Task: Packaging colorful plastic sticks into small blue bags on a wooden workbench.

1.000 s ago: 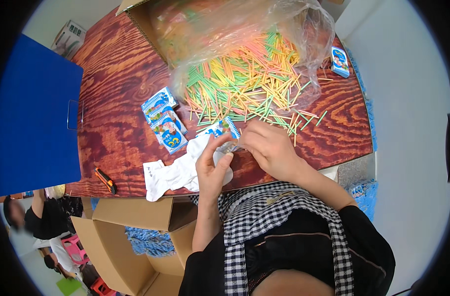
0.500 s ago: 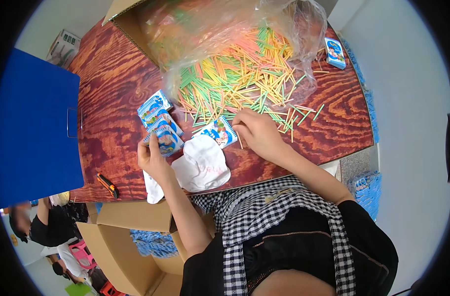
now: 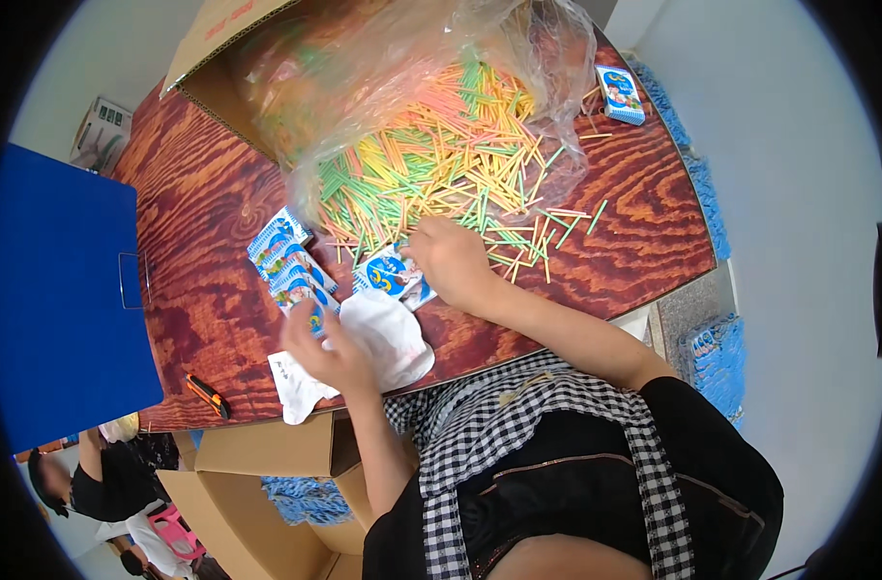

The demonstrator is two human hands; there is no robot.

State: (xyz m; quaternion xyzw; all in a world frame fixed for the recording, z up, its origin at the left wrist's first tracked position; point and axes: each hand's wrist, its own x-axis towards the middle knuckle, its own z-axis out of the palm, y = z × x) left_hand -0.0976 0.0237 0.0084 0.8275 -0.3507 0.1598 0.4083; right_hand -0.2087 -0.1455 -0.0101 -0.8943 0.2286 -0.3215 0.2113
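My right hand (image 3: 451, 268) has its fingers curled at the right edge of a small blue-and-white packet (image 3: 385, 275), closed on it. Part of a second packet (image 3: 421, 295) shows underneath. My left hand (image 3: 333, 350), smeared by motion, is over the near end of a row of overlapping packets (image 3: 288, 259). Whether its fingers grip one I cannot make out. Between my hands lies a white cloth glove (image 3: 397, 338), with another white cloth piece (image 3: 296, 387) beside it. Thin pastel sticks (image 3: 431, 159) in pink, yellow and green are heaped just beyond my hands.
A clear plastic bag (image 3: 562, 87) spills the sticks from a cardboard box (image 3: 219, 48). Another packet (image 3: 620, 95) stands at the far right. An orange cutter knife (image 3: 207, 396) lies near a blue board (image 3: 69, 300). Below the table edge stands an open carton (image 3: 219, 522); a person (image 3: 112, 478) is beyond.
The view has shifted, moving the table leftward. My right hand has come from the sticks' edge onto the packet, which now overlaps another. My left hand has drawn nearer the glove.
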